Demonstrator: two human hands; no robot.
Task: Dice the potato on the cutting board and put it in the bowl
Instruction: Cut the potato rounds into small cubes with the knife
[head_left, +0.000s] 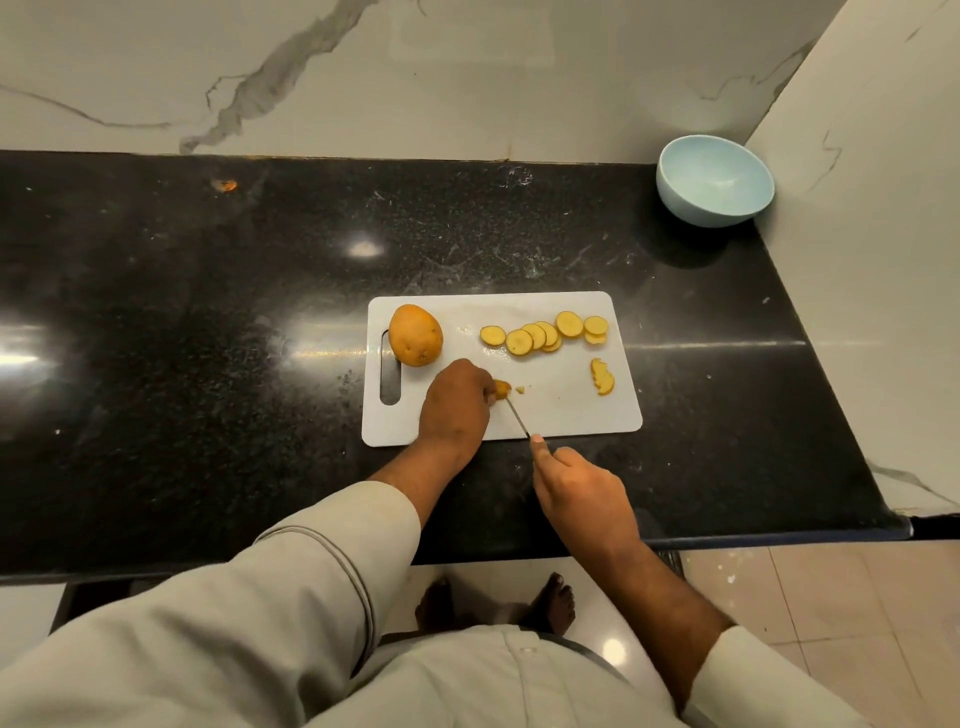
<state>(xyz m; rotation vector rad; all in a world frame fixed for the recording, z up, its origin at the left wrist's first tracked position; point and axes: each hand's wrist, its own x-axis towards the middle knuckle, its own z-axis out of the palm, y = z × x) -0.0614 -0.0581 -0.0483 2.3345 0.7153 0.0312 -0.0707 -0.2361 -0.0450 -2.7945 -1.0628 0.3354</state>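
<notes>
Head view looks down on a white plastic cutting board (566, 410) lying on a black speckled stone counter (208, 312). Left hand (454, 405) presses down on a small potato piece (501, 388), fingers curled over it, near the board's front edge. Right hand (582, 486) grips the handle of a thin steel knife (517, 415), its blade angled up to that piece. A row of round yellow potato slices (545, 332) overlaps along the far side, a few more slices (602, 376) sit toward the right, and a whole brown potato (415, 335) rests by the handle slot. Pale blue round bowl (714, 179) stands well apart in the far right corner.
</notes>
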